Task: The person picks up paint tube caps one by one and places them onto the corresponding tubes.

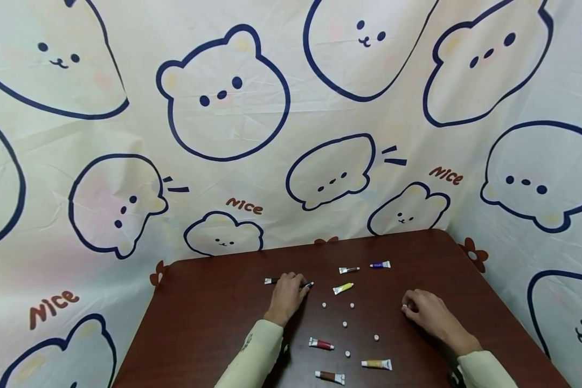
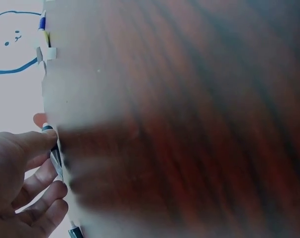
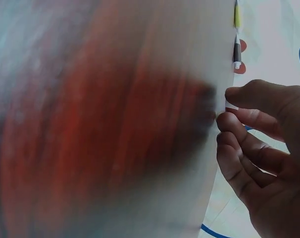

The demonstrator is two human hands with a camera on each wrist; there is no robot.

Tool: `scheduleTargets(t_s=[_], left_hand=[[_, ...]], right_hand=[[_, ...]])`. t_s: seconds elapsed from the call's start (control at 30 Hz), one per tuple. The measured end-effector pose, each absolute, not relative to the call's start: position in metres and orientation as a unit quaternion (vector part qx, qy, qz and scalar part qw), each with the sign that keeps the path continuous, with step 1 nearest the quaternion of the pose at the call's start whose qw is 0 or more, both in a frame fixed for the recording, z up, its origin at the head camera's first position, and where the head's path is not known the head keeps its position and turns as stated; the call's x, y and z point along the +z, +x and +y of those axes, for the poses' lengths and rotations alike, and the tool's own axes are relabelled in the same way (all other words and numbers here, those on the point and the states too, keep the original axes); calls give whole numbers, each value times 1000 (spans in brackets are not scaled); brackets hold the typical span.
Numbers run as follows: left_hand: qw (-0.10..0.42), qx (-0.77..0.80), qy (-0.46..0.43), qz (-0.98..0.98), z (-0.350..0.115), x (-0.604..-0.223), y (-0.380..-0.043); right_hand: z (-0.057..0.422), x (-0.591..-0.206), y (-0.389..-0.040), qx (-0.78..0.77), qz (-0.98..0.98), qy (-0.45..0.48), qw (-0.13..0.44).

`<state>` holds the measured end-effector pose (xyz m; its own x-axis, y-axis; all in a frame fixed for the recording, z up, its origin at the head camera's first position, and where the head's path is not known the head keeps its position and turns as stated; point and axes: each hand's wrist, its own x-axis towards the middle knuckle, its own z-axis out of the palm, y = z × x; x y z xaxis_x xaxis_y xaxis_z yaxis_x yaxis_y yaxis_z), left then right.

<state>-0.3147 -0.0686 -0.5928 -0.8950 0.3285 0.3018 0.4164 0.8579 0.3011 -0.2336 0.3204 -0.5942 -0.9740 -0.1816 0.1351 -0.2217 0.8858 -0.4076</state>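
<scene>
In the head view, your left hand (image 1: pixel 287 293) pinches a dark paint tube (image 1: pixel 309 284) at the far part of the table (image 1: pixel 199 312), its pale tip pointing right, past your fingers; whether that tip is capped is too small to tell. A second dark tube (image 1: pixel 271 281) lies just left of the same hand. Well apart, your right hand (image 1: pixel 429 312) has thumb and fingers bent around what looks like a small white cap (image 1: pixel 404 306). Between your hands lie the yellow tube (image 1: pixel 343 288) and loose caps (image 1: pixel 352 305). Your forearms slant inward from the near side. In the left wrist view, your thumb presses the tube close to its tip, with your other fingers curved beneath along the silvery part. Expect it to be light and soft-walled, liable to ooze if squeezed in the middle, so the firm shoulder by the neck is the better hold, with only mild pressure. In the right wrist view, your thumb and index finger nearly meet on a pale sliver, probably that cap, while the remaining fingers curl loosely below. It should be stiff, almost weightless and easily lost from a slick grip; take it by its sides with the fingertips.
</scene>
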Motion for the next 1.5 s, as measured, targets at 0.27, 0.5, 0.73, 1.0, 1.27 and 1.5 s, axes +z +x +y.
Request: scheduleTargets(t_s=[0.27, 0.5, 0.73, 1.0, 1.27, 1.5], left_hand=[[123, -182, -202, -954, -69, -587, -312], [116, -190, -198, -955, -69, -581, -307], [111, -201, -208, -951, -70, -572, -302], [108, -207, -218, -948, -69, -564, -297], [107, -206, -235, -944, -67, -558, -293], [108, -208, -250, -940, -64, -555, -290]], right_hand=[[317, -590, -232, 246, -964, 85, 49], [311, -589, -233, 243, -964, 87, 64], [304, -586, -232, 250, -961, 94, 78], [300, -586, -231, 245, -958, 106, 101], [297, -584, -229, 246, -957, 110, 105], [293, -583, -226, 237, -957, 116, 123]])
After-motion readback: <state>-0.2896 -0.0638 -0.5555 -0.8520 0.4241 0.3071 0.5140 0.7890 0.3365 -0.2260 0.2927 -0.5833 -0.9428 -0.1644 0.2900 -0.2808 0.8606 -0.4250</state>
